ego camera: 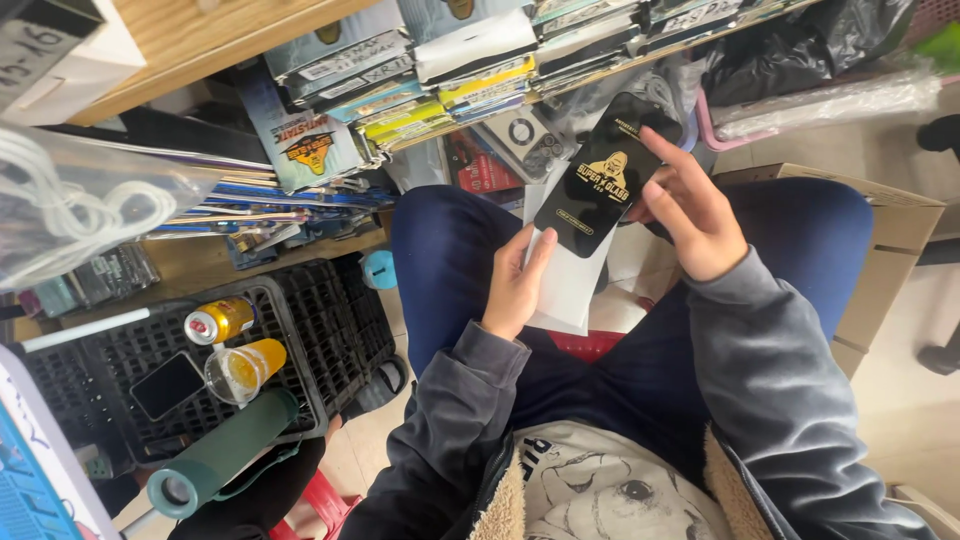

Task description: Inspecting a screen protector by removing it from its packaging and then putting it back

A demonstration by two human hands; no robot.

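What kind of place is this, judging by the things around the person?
Probably a phone-accessory shop or stockroom. Stacks of flat packets crowd the wooden shelf, and the right hand holds a black screen-protector packet above a white sleeve in the left hand.

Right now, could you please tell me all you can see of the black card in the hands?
The black card is a flat, glossy, rounded-corner rectangle with gold printing and a small gold figure. It is tilted, above the lap. The right hand grips its right edge; the left hand holds the white sleeve that its lower end overlaps. Whether it is partly inside cannot be told.
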